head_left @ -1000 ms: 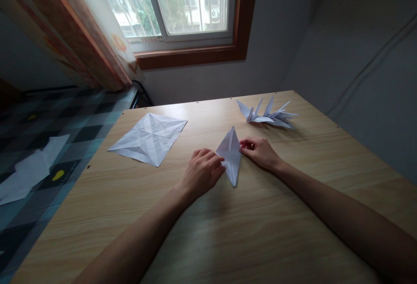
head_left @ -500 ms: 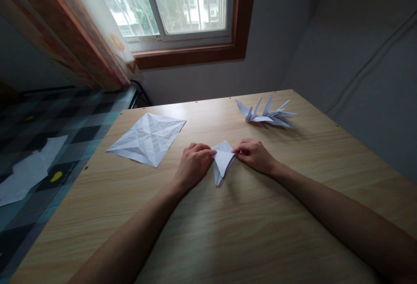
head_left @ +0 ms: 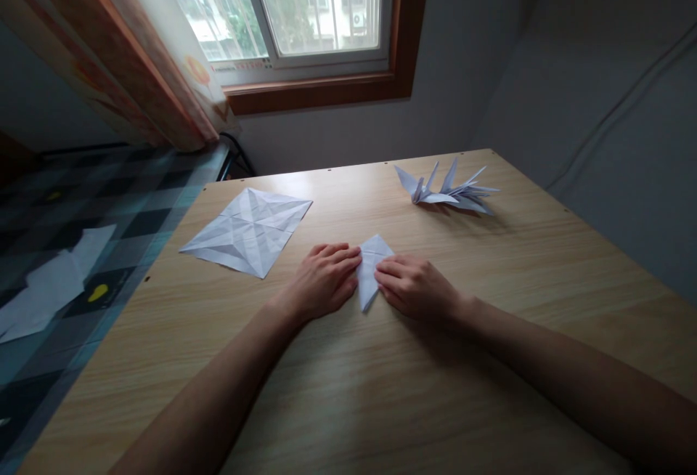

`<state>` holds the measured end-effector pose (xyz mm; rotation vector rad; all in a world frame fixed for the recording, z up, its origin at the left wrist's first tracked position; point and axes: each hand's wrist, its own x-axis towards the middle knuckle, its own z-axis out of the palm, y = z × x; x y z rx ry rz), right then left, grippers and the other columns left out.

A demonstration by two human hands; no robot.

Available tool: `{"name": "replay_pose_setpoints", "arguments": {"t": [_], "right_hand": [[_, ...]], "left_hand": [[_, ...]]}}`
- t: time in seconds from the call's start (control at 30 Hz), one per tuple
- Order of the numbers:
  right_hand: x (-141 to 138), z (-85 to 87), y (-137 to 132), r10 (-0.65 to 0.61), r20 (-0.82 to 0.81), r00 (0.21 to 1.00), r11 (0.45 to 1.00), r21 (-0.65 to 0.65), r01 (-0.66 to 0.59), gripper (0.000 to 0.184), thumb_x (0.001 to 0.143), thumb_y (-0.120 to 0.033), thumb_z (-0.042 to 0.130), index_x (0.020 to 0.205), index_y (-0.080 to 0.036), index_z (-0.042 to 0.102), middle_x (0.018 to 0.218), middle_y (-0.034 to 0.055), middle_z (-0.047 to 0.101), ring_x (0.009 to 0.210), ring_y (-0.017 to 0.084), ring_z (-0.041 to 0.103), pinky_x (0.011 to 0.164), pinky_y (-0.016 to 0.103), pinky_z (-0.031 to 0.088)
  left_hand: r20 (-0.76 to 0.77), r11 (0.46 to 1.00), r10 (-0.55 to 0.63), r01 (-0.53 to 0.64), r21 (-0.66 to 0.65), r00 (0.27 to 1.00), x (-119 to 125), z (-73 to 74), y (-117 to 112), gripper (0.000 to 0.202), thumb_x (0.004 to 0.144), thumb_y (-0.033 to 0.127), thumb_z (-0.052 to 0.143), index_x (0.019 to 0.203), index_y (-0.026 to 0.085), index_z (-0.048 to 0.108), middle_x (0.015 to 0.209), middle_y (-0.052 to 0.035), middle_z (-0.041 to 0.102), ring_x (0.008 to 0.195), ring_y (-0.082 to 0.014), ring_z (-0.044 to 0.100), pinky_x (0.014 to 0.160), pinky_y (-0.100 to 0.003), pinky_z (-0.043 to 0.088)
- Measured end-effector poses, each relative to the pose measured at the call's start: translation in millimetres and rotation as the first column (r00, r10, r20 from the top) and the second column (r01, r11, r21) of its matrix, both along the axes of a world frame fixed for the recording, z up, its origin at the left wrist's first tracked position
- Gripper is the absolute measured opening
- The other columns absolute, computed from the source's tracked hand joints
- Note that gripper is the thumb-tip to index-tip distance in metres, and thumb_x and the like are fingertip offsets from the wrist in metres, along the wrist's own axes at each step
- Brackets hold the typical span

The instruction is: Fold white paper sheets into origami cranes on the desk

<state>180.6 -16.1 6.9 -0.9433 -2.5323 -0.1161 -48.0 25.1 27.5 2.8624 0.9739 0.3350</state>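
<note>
A small folded white paper piece (head_left: 372,266) lies flat on the wooden table (head_left: 490,330), with its point toward me. My left hand (head_left: 324,282) rests palm down at its left edge, fingers stretched flat and touching the paper. My right hand (head_left: 417,290) lies on its right side, fingers laid over the fold and pressing it down. Neither hand pinches the paper.
A creased, unfolded white paper square (head_left: 247,230) lies at the left of the table. A finished spiky white origami figure (head_left: 449,190) stands at the far right. White sheets (head_left: 49,282) lie on the checked floor at left. Window and curtain are behind the table.
The upright diamond-shaped paper has been folded down shorter and laid flat. Both hands went from pinching its sides to pressing on it, the right hand moving left and nearer.
</note>
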Motion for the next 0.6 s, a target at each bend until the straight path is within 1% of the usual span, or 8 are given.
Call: {"name": "replay_pose_setpoints", "arguments": {"t": [0.07, 0.17, 0.3, 0.4, 0.47, 0.53, 0.57, 0.6], "right_hand": [[-6, -1.2, -7, 0.089, 0.026, 0.996, 0.996, 0.016, -0.089, 0.019, 0.092, -0.013, 0.049, 0.095, -0.015, 0.067, 0.097, 0.0117, 0.07, 0.092, 0.021, 0.064, 0.084, 0.033, 0.051], [-12, -1.3, -18, 0.179, 0.047, 0.983, 0.983, 0.042, -0.181, 0.023, 0.094, -0.01, 0.044, 0.097, -0.015, 0.066, 0.097, 0.0121, 0.071, 0.092, 0.02, 0.065, 0.082, 0.031, 0.053], [-19, 0.3, -32, 0.242, 0.028, 0.97, 0.968, 0.064, -0.244, 0.024, 0.093, -0.007, 0.044, 0.099, -0.013, 0.066, 0.099, 0.0134, 0.071, 0.094, 0.02, 0.066, 0.08, 0.031, 0.055], [-22, -1.3, -36, 0.273, -0.01, 0.962, 0.961, 0.033, -0.273, 0.023, 0.092, -0.007, 0.044, 0.096, -0.014, 0.065, 0.098, 0.0127, 0.071, 0.094, 0.02, 0.067, 0.082, 0.031, 0.055], [-21, -3.4, -36, 0.321, -0.075, 0.944, 0.946, -0.016, -0.323, 0.022, 0.093, -0.009, 0.044, 0.093, -0.016, 0.065, 0.096, 0.0099, 0.072, 0.093, 0.018, 0.067, 0.082, 0.029, 0.055], [-19, -4.6, -33, 0.365, -0.212, 0.907, 0.924, -0.035, -0.38, 0.019, 0.092, -0.012, 0.046, 0.09, -0.018, 0.064, 0.092, 0.0067, 0.073, 0.088, 0.016, 0.068, 0.081, 0.027, 0.056], [-17, -4.4, -31, 0.352, -0.301, 0.886, 0.926, -0.029, -0.377, 0.017, 0.091, -0.013, 0.047, 0.09, -0.018, 0.064, 0.091, 0.0061, 0.072, 0.086, 0.016, 0.068, 0.08, 0.028, 0.056], [-15, -3.7, -28, 0.3, -0.395, 0.868, 0.941, -0.025, -0.337, 0.016, 0.089, -0.014, 0.049, 0.09, -0.019, 0.064, 0.092, 0.0064, 0.072, 0.086, 0.016, 0.067, 0.08, 0.029, 0.056]], "left_hand": [[0.006, 1.0, 0.008, -0.008, 0.005, 1.0, 0, -0.2, 1, 0.036, 0.09, 0.026, 0.045, 0.121, 0.022, 0.064, 0.133, -0.0059, 0.062, 0.124, -0.0264, 0.055, 0.104, -0.045, 0.039], [0.019, 1.0, 0.016, -0.016, 0.011, 1.0, 1, -0.6, 2, 0.036, 0.092, 0.023, 0.043, 0.119, 0.023, 0.066, 0.13, -0.0052, 0.064, 0.123, -0.0246, 0.056, 0.103, -0.043, 0.039], [0.003, 1.0, 0.028, -0.028, 0.012, 1.0, 3, 1.0, 1, 0.034, 0.094, 0.032, 0.045, 0.119, 0.023, 0.066, 0.13, -0.0064, 0.064, 0.123, -0.0261, 0.056, 0.103, -0.045, 0.039], [-0.011, 0.999, 0.041, -0.041, 0.005, 0.999, 4, 1.6, -1, 0.036, 0.09, 0.041, 0.054, 0.119, 0.022, 0.065, 0.132, -0.0075, 0.063, 0.124, -0.0285, 0.055, 0.104, -0.046, 0.037], [-0.014, 0.999, 0.045, -0.045, 0.001, 0.999, 4, 1.1, -2, 0.041, 0.087, 0.046, 0.059, 0.12, 0.022, 0.064, 0.134, -0.0083, 0.061, 0.125, -0.0296, 0.053, 0.105, -0.047, 0.036], [-0.02, 0.999, 0.041, -0.041, -0.003, 0.999, 3, 0.5, -2, 0.046, 0.084, 0.05, 0.062, 0.12, 0.02, 0.063, 0.135, -0.0092, 0.06, 0.126, -0.0304, 0.052, 0.106, -0.047, 0.036], [-0.022, 0.999, 0.036, -0.037, -0.006, 0.999, 3, 0.3, -3, 0.049, 0.083, 0.053, 0.062, 0.119, 0.019, 0.063, 0.135, -0.0097, 0.059, 0.126, -0.0308, 0.051, 0.106, -0.046, 0.035], [-0.025, 0.999, 0.031, -0.031, -0.01, 0.999, 3, 0.2, -3, 0.052, 0.082, 0.056, 0.063, 0.118, 0.019, 0.063, 0.135, -0.0103, 0.059, 0.126, -0.0313, 0.051, 0.106, -0.047, 0.035]]}}
